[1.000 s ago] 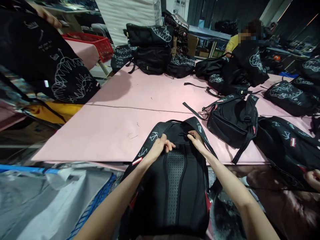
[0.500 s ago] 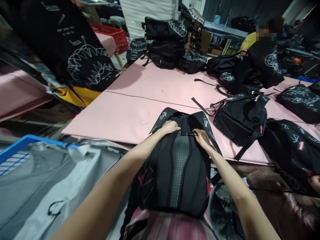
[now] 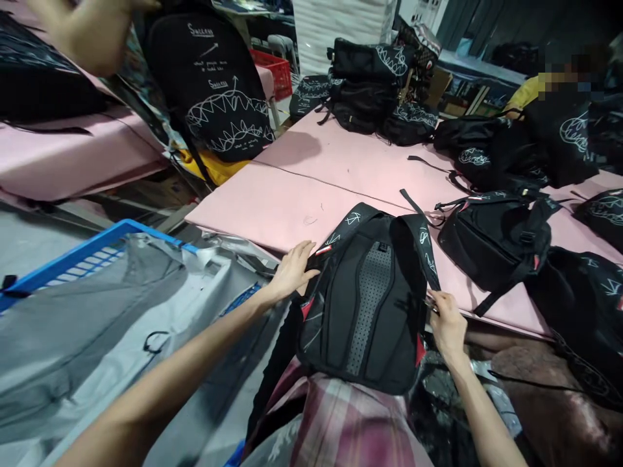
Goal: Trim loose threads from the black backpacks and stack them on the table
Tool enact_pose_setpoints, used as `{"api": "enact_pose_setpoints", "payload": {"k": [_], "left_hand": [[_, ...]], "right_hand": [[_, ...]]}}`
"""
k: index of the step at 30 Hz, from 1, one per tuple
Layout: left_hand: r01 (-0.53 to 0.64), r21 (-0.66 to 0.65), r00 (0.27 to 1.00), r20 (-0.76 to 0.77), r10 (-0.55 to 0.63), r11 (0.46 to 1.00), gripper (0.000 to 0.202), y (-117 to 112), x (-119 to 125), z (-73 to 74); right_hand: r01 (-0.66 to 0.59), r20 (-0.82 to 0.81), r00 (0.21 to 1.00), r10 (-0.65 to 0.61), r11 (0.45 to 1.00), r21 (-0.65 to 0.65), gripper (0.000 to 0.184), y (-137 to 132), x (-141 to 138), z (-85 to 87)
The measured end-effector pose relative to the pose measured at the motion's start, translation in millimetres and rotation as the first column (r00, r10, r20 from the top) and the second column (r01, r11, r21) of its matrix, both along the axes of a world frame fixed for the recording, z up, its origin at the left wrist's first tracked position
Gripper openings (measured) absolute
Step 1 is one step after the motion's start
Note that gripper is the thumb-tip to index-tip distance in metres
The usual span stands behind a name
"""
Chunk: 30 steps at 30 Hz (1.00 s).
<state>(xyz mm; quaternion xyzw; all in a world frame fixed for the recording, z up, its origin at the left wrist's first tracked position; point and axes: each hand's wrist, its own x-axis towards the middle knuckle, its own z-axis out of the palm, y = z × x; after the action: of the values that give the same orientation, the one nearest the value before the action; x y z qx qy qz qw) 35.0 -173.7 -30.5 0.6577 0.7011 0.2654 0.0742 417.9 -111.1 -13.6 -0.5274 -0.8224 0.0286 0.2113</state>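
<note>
A pink-covered table [image 3: 370, 162] spans the middle of the frame, a thin dark line running across its top and a soft shadow near its far left edge. A second pink table [image 3: 63, 159] stands at left, above a grey floor [image 3: 34, 240]. At top centre rises a tall, white, ribbed block [image 3: 343, 32], with a pale chair [image 3: 280, 44] to its left. Behind, at upper right, a long worktable [image 3: 487, 74] stands before dark, curtain-like hangings [image 3: 491, 19]. Light is brighter on the pink tabletops, dim towards the back.
</note>
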Motion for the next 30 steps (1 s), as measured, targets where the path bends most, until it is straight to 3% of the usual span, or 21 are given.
{"api": "enact_pose_setpoints", "payload": {"k": [2, 5, 7, 10, 13, 15, 17, 21, 24, 27, 30], "left_hand": [[-0.039, -0.07, 0.998, 0.039, 0.042, 0.997, 0.065, -7, -7, -16.1], [-0.048, -0.124, 0.987, 0.143, 0.066, 0.991, 0.057, -5, -10, -27.0], [-0.074, -0.13, 0.968, 0.231, 0.102, 0.989, 0.05, 4, -12, -21.7], [-0.169, -0.091, 0.901, 0.389, 0.191, 0.982, 0.04, 27, -18, 1.6], [-0.252, -0.062, 0.785, 0.57, 0.242, 0.966, 0.035, 59, -23, 28.9], [-0.249, -0.106, 0.69, 0.678, 0.253, 0.963, 0.034, 80, -21, 40.4], [-0.224, -0.169, 0.56, 0.784, 0.269, 0.96, 0.034, 96, -16, 44.0], [-0.195, -0.262, 0.27, 0.912, 0.308, 0.945, 0.027, 111, -7, 36.7], [-0.18, -0.327, 0.119, 0.929, 0.351, 0.928, 0.017, 113, -8, 30.9], [-0.155, -0.365, 0.017, 0.928, 0.372, 0.918, 0.013, 116, -12, 26.7], [-0.092, -0.365, -0.032, 0.931, 0.364, 0.926, 0.014, 118, -14, 21.8]], "right_hand": [[0.167, 0.042, 0.985, -0.169, 0.985, 0.043, 0.041, -4, 4, -1.0], [0.254, 0.081, 0.965, -0.25, 0.966, -0.048, 0.057, -3, 4, -6.8], [0.259, 0.014, 0.965, -0.261, 0.948, -0.187, 0.055, 4, 5, -9.5], [0.119, -0.341, 0.902, -0.263, 0.914, -0.389, 0.049, 28, 8, -1.2], [-0.029, -0.675, 0.652, -0.346, 0.878, -0.478, 0.05, 62, 3, 22.0], [-0.076, -0.757, 0.492, -0.431, 0.845, -0.53, 0.048, 85, -6, 36.3], [-0.137, -0.772, 0.398, -0.496, 0.8, -0.584, 0.04, 102, -17, 42.5], [-0.241, -0.733, 0.339, -0.589, 0.699, -0.673, 0.035, 122, -23, 28.1], [-0.266, -0.683, 0.311, -0.661, 0.629, -0.73, 0.039, 129, -12, 8.7], [-0.291, -0.634, 0.299, -0.713, 0.564, -0.772, 0.043, 131, -1, -4.8], [-0.295, -0.609, 0.327, -0.722, 0.535, -0.792, 0.049, 132, 1, -8.8]]}}
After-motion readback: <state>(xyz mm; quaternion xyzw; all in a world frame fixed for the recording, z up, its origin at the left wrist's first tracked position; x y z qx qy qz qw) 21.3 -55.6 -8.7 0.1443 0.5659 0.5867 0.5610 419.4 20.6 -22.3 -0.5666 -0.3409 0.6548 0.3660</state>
